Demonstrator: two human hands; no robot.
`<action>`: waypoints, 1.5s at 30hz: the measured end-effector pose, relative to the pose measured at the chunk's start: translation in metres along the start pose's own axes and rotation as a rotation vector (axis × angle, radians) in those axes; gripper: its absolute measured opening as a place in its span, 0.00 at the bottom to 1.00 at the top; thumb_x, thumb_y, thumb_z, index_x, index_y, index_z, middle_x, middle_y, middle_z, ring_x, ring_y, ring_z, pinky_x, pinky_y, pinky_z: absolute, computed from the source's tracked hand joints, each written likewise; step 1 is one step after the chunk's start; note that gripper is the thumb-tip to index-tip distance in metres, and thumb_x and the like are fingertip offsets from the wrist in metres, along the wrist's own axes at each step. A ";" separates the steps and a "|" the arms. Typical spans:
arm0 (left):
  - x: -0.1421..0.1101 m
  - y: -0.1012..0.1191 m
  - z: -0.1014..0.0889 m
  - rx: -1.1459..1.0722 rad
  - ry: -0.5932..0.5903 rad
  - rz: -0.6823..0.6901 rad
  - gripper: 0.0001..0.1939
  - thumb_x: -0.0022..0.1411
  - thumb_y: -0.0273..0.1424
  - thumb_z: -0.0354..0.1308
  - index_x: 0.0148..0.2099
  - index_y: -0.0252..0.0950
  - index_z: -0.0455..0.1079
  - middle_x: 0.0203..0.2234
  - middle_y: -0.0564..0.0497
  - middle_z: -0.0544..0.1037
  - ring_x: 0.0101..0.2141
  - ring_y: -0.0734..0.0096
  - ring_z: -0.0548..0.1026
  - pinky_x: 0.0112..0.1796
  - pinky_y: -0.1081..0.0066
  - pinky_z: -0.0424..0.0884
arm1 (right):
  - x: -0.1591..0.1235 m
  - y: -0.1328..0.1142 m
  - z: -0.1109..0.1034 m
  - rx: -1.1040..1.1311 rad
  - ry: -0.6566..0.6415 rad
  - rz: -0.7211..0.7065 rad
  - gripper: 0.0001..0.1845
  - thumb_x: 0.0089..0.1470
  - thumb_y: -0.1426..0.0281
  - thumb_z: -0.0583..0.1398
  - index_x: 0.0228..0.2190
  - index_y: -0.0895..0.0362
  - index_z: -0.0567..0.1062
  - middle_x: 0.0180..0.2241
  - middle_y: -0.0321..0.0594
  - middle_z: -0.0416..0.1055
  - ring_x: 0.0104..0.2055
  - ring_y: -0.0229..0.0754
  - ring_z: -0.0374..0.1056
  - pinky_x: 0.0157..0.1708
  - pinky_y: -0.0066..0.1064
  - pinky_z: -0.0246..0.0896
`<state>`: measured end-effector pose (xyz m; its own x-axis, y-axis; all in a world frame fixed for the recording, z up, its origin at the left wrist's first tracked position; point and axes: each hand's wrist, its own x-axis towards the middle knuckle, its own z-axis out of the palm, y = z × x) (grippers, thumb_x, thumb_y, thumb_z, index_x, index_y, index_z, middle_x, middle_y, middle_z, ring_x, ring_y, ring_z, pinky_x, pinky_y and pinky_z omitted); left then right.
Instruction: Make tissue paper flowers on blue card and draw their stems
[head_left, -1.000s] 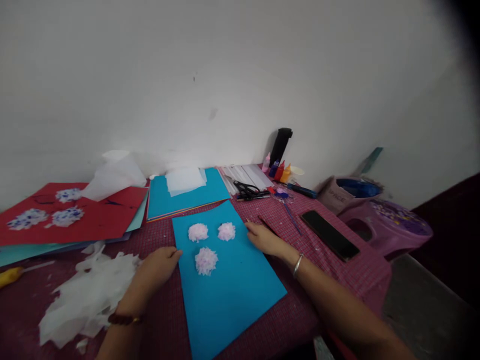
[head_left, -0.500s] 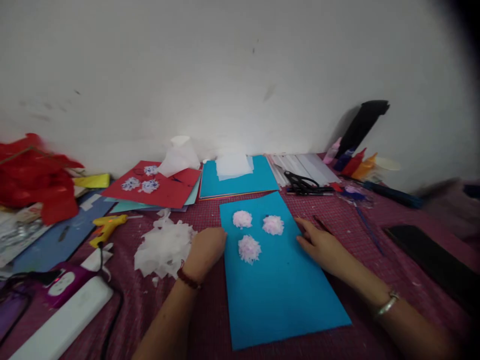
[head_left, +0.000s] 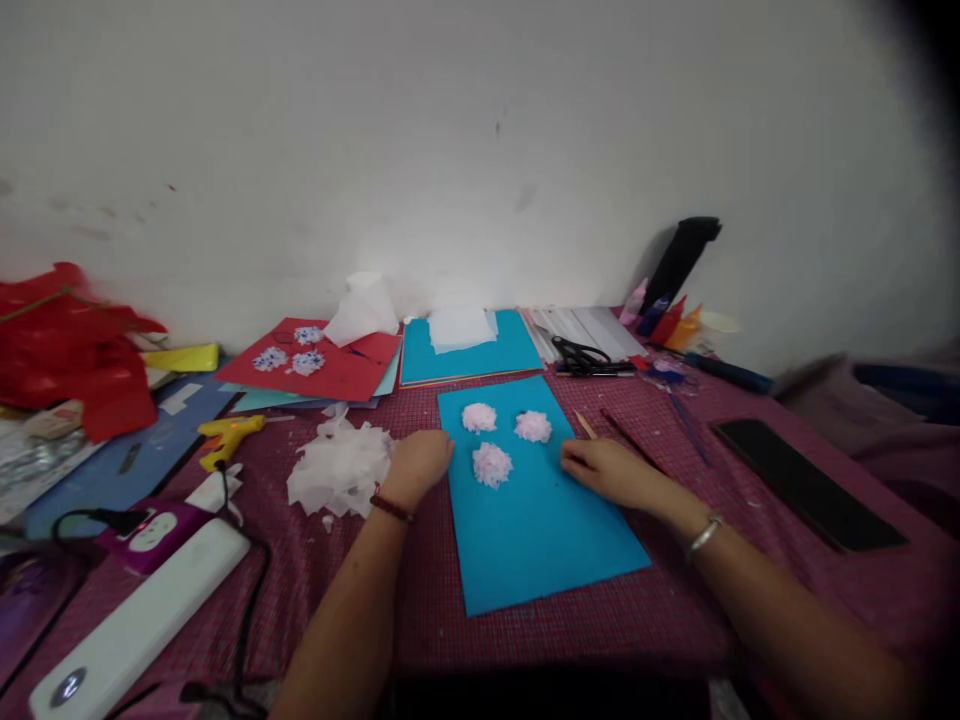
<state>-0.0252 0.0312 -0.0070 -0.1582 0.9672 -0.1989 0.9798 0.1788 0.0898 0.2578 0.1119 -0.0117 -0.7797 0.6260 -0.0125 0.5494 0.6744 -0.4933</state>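
Note:
A blue sheet of paper [head_left: 540,540] lies in front of me, bearing three fluffy pale-pink paper flowers [head_left: 492,465] near its far end. My left hand [head_left: 421,466] is closed at the sheet's left edge, its fingertips partly hidden. At the right edge, my right hand [head_left: 606,470] has its fingers curled together over the border of the paper. A wooden pencil or stick [head_left: 585,424] and a dark thin brush or pen [head_left: 631,438] lie just beyond that hand. Beside my left hand sits a heap of white tissue pieces [head_left: 341,470].
Red paper [head_left: 352,372] with three blue-white flowers lies at the back left. A yellow glue gun [head_left: 229,438], a power strip [head_left: 142,620] and cables occupy the left. Black scissors [head_left: 577,356], paint bottles [head_left: 667,322] and a dark phone-like slab [head_left: 806,483] are rightward.
My right hand's fingers have curled in from a more extended pose at the sheet's right edge. My left hand stays closed at the left edge. The camera view has shifted.

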 end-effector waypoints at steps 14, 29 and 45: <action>0.019 -0.023 0.004 -0.106 -0.009 0.164 0.12 0.65 0.38 0.54 0.38 0.33 0.70 0.34 0.51 0.75 0.35 0.69 0.74 0.39 0.62 0.71 | -0.002 -0.003 -0.004 0.101 0.016 0.076 0.10 0.57 0.74 0.54 0.26 0.58 0.71 0.20 0.31 0.67 0.22 0.34 0.59 0.37 0.31 0.57; 0.011 0.002 0.003 -0.386 0.263 0.232 0.13 0.60 0.38 0.47 0.36 0.38 0.70 0.31 0.51 0.75 0.34 0.65 0.73 0.35 0.69 0.65 | -0.003 -0.002 -0.006 0.040 0.018 -0.002 0.11 0.56 0.76 0.54 0.26 0.60 0.74 0.24 0.37 0.71 0.26 0.38 0.63 0.39 0.34 0.57; 0.023 0.002 0.021 -0.627 0.252 0.223 0.13 0.53 0.40 0.48 0.35 0.38 0.68 0.27 0.51 0.75 0.29 0.66 0.73 0.30 0.70 0.69 | -0.004 0.007 -0.003 0.043 0.052 -0.042 0.08 0.55 0.74 0.56 0.27 0.58 0.74 0.26 0.36 0.73 0.28 0.37 0.64 0.35 0.28 0.56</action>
<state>-0.0239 0.0499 -0.0314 -0.0594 0.9917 0.1143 0.7489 -0.0314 0.6619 0.2657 0.1152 -0.0120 -0.7845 0.6177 0.0541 0.5020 0.6839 -0.5294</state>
